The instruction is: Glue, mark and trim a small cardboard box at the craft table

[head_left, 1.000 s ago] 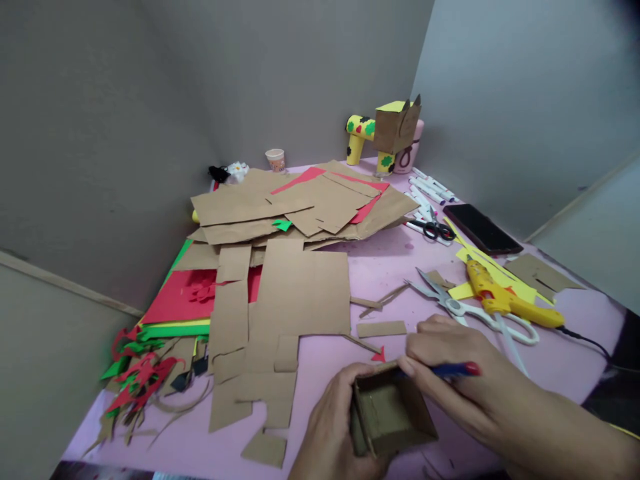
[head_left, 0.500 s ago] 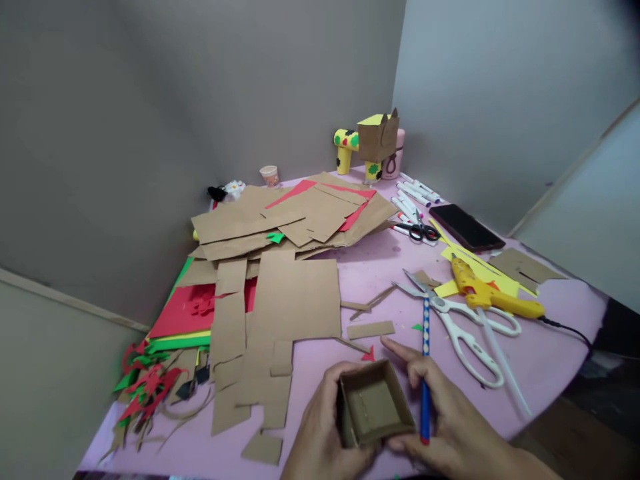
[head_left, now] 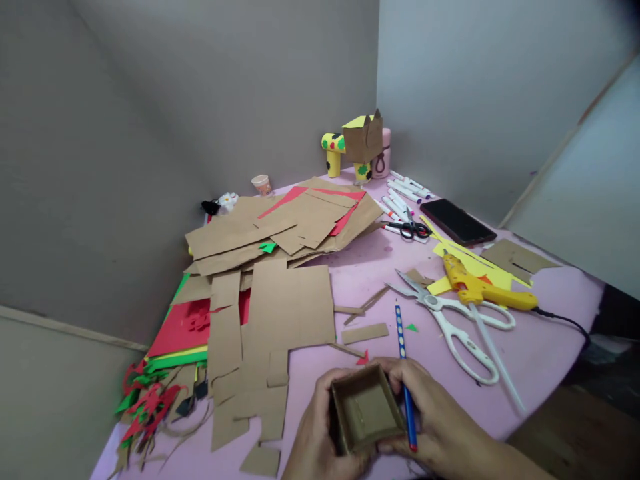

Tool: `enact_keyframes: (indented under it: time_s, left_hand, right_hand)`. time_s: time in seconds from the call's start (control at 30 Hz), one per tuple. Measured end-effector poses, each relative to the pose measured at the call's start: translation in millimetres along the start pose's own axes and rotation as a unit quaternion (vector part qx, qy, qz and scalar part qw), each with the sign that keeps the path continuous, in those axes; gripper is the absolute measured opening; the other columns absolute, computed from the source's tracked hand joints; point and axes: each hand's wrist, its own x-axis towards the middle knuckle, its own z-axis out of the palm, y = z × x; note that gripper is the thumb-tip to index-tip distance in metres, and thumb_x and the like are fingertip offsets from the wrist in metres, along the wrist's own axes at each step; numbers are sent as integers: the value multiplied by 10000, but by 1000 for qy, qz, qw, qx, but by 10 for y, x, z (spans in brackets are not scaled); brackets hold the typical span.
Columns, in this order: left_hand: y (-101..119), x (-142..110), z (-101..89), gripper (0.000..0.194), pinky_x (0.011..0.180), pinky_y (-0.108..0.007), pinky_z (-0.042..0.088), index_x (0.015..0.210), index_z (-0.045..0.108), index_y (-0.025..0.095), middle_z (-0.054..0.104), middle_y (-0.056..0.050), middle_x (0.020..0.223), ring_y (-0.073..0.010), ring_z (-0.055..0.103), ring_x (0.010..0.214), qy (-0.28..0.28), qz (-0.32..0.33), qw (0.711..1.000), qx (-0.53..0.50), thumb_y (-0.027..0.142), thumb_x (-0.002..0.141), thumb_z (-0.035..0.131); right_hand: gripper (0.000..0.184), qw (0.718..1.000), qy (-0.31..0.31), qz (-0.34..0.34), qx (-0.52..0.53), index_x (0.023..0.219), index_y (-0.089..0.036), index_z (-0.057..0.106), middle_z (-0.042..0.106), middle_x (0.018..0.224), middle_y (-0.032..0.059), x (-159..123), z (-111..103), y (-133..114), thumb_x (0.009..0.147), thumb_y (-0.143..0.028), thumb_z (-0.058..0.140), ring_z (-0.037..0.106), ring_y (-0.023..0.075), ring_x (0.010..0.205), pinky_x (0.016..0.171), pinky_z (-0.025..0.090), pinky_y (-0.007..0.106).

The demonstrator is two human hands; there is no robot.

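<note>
A small open-topped cardboard box (head_left: 367, 413) is held low over the table, its hollow inside facing up. My left hand (head_left: 320, 433) is closed round its left side and lower edge. On the other side, my right hand (head_left: 425, 407) grips the box by its right wall, fingers at the far corner and thumb at the near edge. A blue pencil with white dots and a red end (head_left: 410, 417) is also in the right hand, tip pointing away from me. Beyond it lie large white-handled scissors (head_left: 457, 327), blades partly apart.
A yellow glue gun (head_left: 480, 283) rests on yellow paper beside a phone (head_left: 457, 222). Cut cardboard sheets (head_left: 295, 300) and paper scraps (head_left: 150, 393) cover the left. Markers (head_left: 405, 191), black scissors (head_left: 410, 229) and a cardboard cat-eared box (head_left: 363, 140) stand farther back.
My right fingers have come in from pointing outward and now close on the box's right wall. The pencil has tilted, its tip leaning left. The whole view has shifted slightly.
</note>
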Motion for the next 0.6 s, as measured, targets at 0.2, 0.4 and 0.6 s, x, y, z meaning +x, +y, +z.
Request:
enact_keyframes:
  time_s: [0.2, 0.4, 0.6]
  left_hand:
    - [46, 6, -6, 518, 835, -352, 488, 1165, 441, 250, 601, -52, 1125, -240, 604, 1028, -8, -31, 999, -6, 199, 709, 682]
    - [114, -19, -31, 536, 863, -316, 463, 1175, 407, 283, 576, -10, 1130, -201, 574, 1043, -33, -49, 998, -1, 130, 737, 678]
    - [155, -18, -24, 529, 844, -326, 463, 1176, 421, 254, 576, -25, 1111, -214, 575, 1023, -32, -37, 999, -9, 126, 718, 654]
  right_hand:
    - [512, 1000, 23, 4, -13, 885, -227, 427, 621, 1061, 77, 12, -24, -60, 563, -77, 795, 568, 263, 987, 829, 468, 377]
    - [543, 999, 18, -26, -19, 1068, -202, 476, 608, 1152, 117, -23, -30, -33, 618, -196, 780, 565, 291, 1048, 876, 471, 426]
    - [338, 986, 112, -116, -43, 1195, -257, 467, 611, 1187, 103, -212, -311, -146, 911, -437, 508, 578, 268, 1100, 914, 482, 401]
